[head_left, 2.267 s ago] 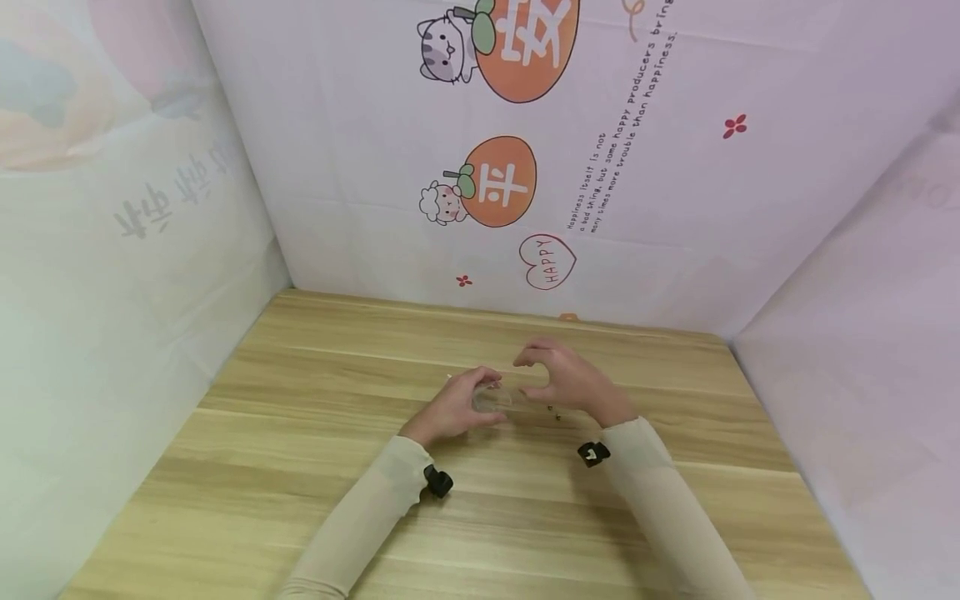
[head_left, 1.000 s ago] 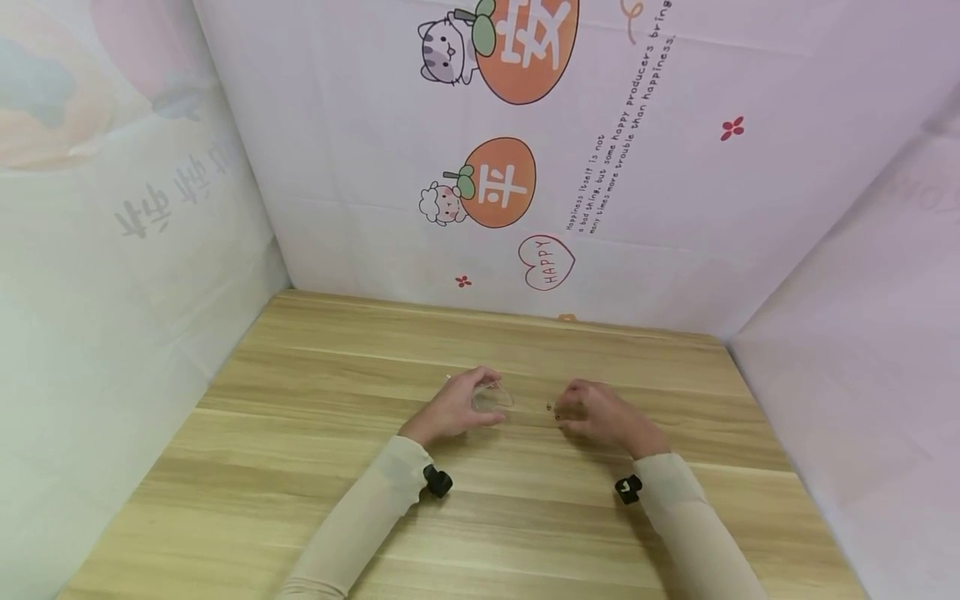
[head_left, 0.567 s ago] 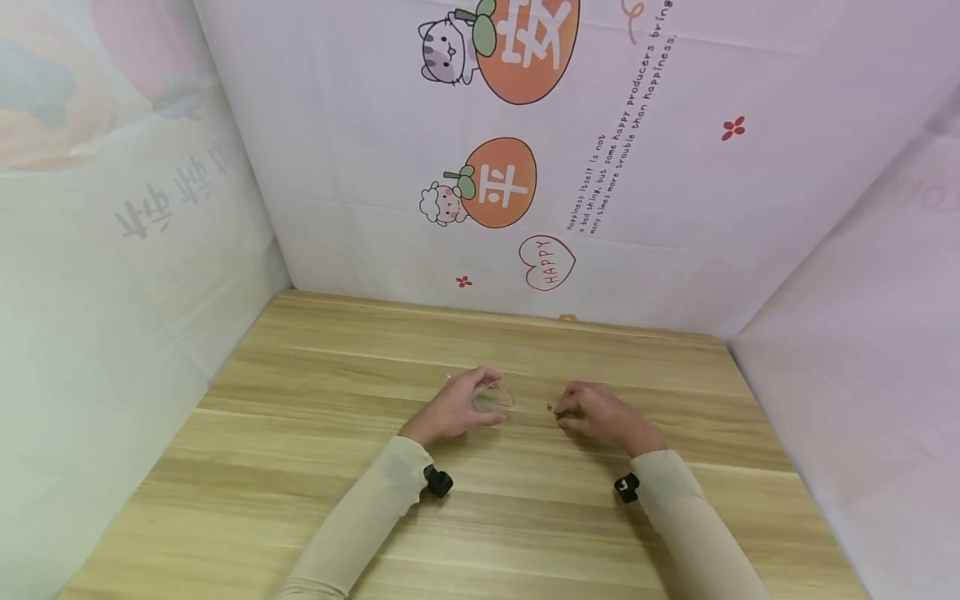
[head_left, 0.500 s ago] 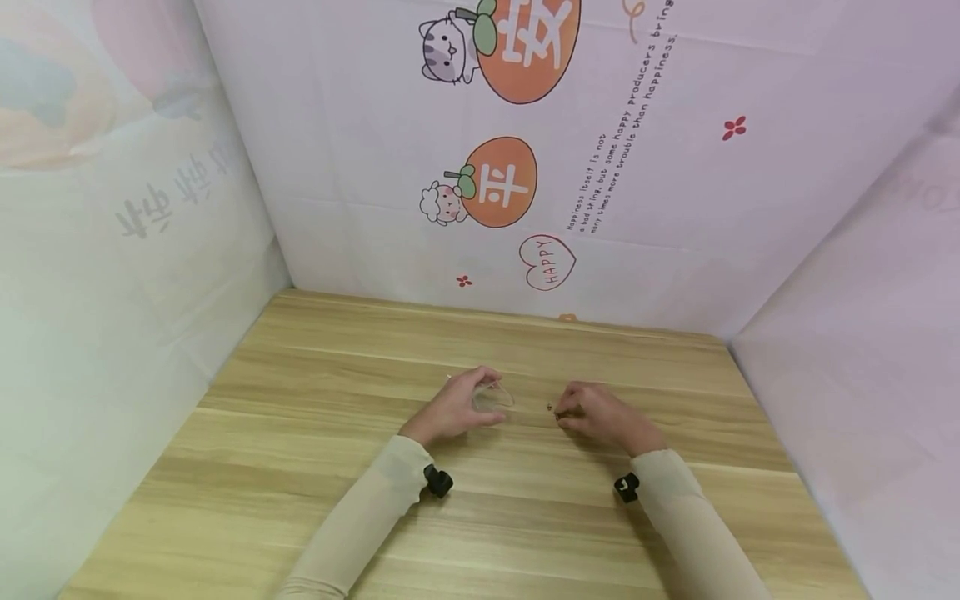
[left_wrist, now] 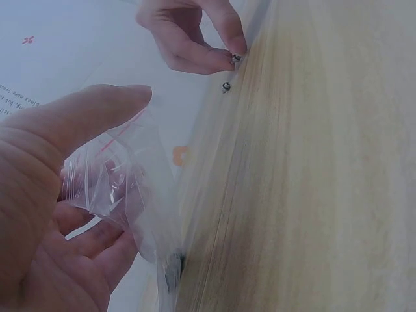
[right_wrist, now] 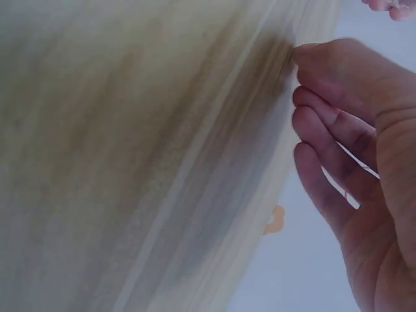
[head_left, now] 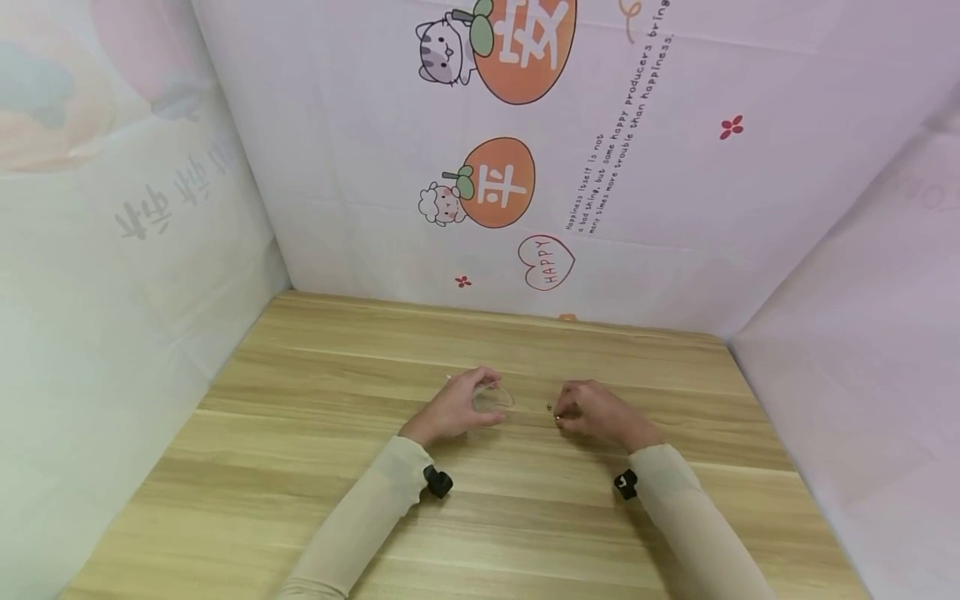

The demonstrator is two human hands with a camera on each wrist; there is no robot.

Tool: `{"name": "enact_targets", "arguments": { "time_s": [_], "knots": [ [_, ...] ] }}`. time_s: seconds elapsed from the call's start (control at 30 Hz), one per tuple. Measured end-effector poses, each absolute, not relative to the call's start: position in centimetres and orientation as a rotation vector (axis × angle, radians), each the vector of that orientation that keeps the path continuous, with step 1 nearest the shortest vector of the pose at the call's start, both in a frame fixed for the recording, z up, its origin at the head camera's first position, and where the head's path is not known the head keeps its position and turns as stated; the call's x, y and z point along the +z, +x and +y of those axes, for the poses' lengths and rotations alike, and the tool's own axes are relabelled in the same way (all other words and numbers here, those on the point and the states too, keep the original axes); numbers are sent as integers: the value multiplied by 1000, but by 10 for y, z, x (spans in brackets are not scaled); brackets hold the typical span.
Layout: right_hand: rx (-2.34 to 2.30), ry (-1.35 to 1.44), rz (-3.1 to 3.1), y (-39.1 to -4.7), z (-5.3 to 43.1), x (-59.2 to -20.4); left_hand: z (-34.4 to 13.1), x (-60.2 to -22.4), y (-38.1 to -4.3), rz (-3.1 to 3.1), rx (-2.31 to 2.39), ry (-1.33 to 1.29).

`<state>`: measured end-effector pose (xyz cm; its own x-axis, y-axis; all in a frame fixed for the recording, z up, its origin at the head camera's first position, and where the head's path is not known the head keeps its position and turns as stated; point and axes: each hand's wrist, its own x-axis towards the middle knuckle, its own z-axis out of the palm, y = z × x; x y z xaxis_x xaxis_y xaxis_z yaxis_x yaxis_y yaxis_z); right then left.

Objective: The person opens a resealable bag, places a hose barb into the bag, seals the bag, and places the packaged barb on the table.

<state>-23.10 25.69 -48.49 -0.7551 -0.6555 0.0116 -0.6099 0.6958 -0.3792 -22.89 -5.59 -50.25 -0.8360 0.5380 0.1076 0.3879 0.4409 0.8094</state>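
My left hand (head_left: pixel 453 406) holds a clear plastic zip bag (left_wrist: pixel 97 179) with a red line along its top. In the left wrist view the thumb lies along the near side of the bag, and the fingers curl behind it. Something dark (left_wrist: pixel 174 273) shows low in the bag. To the right, my right hand (head_left: pixel 600 414) is down at the table, pinching a small shiny metal ball-shaped piece (left_wrist: pixel 235 58) between thumb and fingertip. A second similar metal piece (left_wrist: pixel 226 86) lies on the wood beside those fingertips. The right wrist view hides the pinched piece behind the thumb.
Both hands are over a wood-grain table (head_left: pixel 480 517). A white printed cloth (head_left: pixel 360 208) rises behind the table's far edge, with plainer cloth walls (head_left: pixel 862 350) to the left and right.
My right hand has moved from beside the bag to the right and toward me, down to the metal pieces, and its fingertips have come together on one. The left hand stays in place.
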Motion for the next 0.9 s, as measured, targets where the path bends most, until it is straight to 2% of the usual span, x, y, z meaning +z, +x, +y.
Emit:
{"name": "enact_targets", "arguments": {
  "time_s": [0.4, 0.9],
  "knots": [
    [-475, -1097, 2814, -231, 252, -483, -56, -502, -228, 2530, 1333, 805],
    [-306, -1286, 2812, -234, 240, -459, -57, -502, -229, 2541, 1317, 836]
  ]
}}
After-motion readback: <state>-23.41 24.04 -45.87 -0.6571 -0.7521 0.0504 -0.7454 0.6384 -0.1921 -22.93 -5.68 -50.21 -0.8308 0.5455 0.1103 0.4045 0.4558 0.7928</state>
